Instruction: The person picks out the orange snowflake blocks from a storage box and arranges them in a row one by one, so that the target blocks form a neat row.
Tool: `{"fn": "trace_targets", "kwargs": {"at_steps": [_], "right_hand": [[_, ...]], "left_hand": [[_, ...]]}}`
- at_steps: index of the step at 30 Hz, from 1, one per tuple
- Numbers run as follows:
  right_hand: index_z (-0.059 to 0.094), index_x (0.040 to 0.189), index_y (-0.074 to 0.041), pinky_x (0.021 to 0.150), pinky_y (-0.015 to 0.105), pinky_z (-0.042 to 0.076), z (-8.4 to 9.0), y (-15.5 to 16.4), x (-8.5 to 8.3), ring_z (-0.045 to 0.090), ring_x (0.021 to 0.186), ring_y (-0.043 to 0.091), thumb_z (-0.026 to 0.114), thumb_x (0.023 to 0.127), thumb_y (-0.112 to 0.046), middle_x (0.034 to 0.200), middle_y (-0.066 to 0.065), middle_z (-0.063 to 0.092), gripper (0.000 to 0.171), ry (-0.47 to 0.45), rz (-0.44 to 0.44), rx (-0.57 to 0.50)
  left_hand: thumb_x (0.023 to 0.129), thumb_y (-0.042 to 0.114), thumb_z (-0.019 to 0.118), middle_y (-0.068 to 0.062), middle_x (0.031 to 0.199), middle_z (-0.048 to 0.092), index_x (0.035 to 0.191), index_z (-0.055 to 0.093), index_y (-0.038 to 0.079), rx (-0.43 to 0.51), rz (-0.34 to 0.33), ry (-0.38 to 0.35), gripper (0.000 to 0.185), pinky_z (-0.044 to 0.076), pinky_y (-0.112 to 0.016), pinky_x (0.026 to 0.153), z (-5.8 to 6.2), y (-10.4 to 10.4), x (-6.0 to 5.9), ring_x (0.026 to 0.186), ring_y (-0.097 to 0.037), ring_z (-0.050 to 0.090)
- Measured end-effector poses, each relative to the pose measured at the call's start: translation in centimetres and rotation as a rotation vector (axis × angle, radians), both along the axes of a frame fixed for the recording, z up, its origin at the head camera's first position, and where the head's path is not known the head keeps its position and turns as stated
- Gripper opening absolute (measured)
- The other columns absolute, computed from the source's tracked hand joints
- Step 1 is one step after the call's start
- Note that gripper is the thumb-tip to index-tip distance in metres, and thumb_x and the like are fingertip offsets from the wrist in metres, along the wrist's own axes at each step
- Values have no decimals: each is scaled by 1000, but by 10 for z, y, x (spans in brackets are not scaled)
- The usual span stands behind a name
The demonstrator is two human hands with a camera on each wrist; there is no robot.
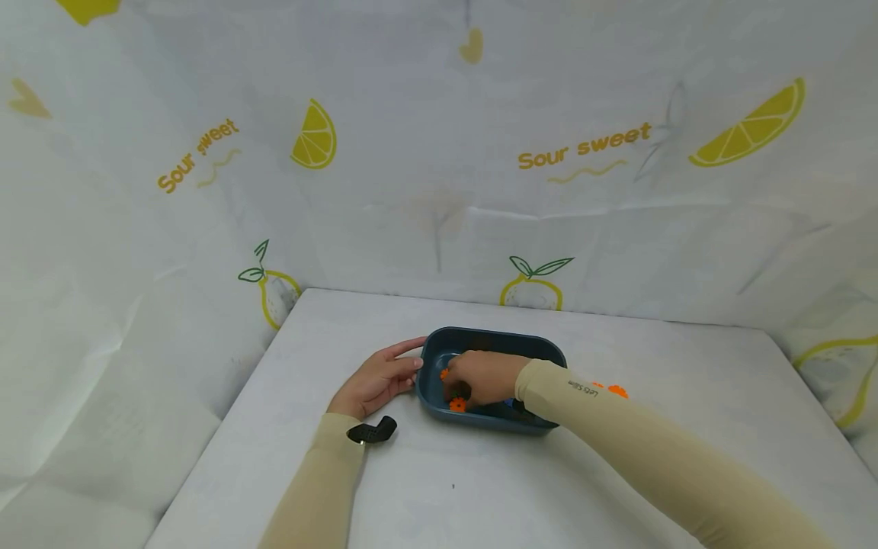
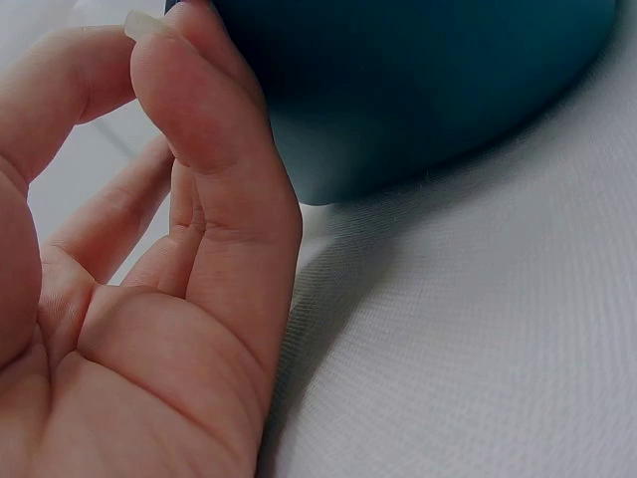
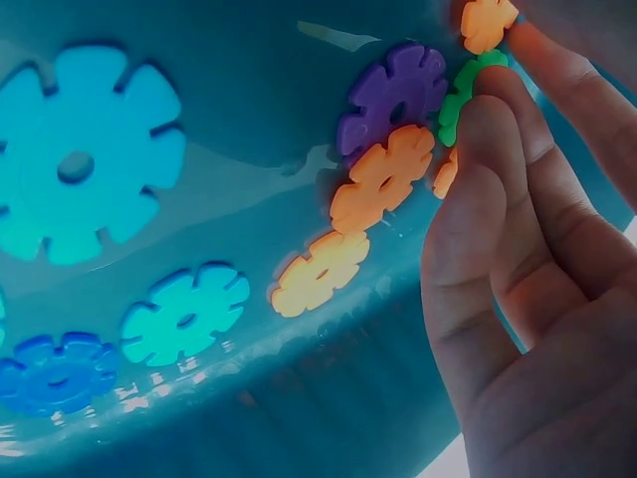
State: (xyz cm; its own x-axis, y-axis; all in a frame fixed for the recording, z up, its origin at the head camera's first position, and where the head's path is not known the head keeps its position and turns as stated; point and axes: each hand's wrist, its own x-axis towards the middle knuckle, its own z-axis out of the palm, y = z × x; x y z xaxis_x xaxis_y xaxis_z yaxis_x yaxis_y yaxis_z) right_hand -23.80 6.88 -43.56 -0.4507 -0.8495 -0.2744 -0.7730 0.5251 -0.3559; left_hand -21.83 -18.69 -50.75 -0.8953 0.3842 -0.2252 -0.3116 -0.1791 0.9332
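Note:
Leaning over the dark teal tray [image 1: 494, 425], my right hand [image 1: 483, 376] reaches down inside it at the left part. In the right wrist view its thumb and index fingertips are close together, over a green notched disc [image 3: 463, 98] and an orange piece [image 3: 446, 176]; I cannot tell whether they pinch one. A purple disc [image 3: 396, 98], an orange disc [image 3: 383, 179] and a yellow-orange disc [image 3: 320, 274] lie beside these fingers. My left hand [image 1: 380, 377] rests against the tray's left end, its thumb by the rim and index finger stretched out.
Blue and turquoise discs, among them a large light-blue disc [image 3: 80, 159] and a turquoise one [image 3: 187, 316], lie elsewhere in the tray. Orange discs [image 1: 617, 391] sit on the white table [image 1: 425, 496] behind my right forearm. A lemon-print cloth [image 1: 411, 191] hangs behind.

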Motion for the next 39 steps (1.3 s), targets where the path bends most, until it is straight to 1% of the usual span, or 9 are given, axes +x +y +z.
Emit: {"fn": "trace_targets", "kwargs": {"at_steps": [6,16,19,23,26,30,35,39], "right_hand": [[82,110,-22,83,21,56,3,-2,1,60,88,1,87,93,-16,101,-9,68,19,-5,4,9],[80,106,-23,81,23,55,1,-7,-1,60,86,4,87,93,-18,99,-11,68,15,-4,-14,42],[79,107,-23,81,23,55,-1,-10,-1,60,85,5,87,93,-20,97,-11,69,16,-4,-19,43],[78,111,-22,84,23,56,-1,-12,-2,60,87,5,87,93,-21,100,-11,70,21,10,-12,44],[78,109,-23,85,23,55,0,-12,-2,60,88,5,88,93,-21,100,-11,70,19,13,-10,51],[77,103,-23,83,24,55,3,-14,-1,60,87,7,87,93,-18,97,-10,69,15,-9,-22,58],[76,100,-22,82,25,54,3,-15,0,60,86,8,86,92,-13,95,-10,68,16,-29,-43,63],[75,100,-23,82,25,54,3,-15,0,59,86,8,86,92,-14,96,-10,67,16,-25,-45,69]], "left_hand": [[106,14,69,-2,110,70,157,58,21,4,1,2,52,53,-24,79,1,0,0,88,-12,60],[107,12,68,-3,110,70,157,57,20,13,1,-4,52,53,-24,79,1,-1,1,86,-12,61],[106,13,69,-2,109,71,157,57,20,17,2,-8,53,53,-24,78,1,-1,1,86,-11,61],[106,14,70,-2,108,71,157,57,20,22,2,-9,54,53,-24,78,1,-2,1,86,-11,61],[105,14,71,-2,108,71,157,57,20,26,2,-9,54,53,-24,78,1,-2,0,86,-11,61],[105,14,71,-3,109,72,156,58,20,36,2,-16,53,53,-24,78,0,-2,-1,86,-12,62],[105,14,71,-3,110,72,156,58,20,28,0,-15,53,54,-24,79,-1,-1,-1,86,-12,62],[105,15,72,-4,111,71,156,58,20,23,-3,-14,54,54,-24,79,-1,-1,-2,87,-12,61]]}}
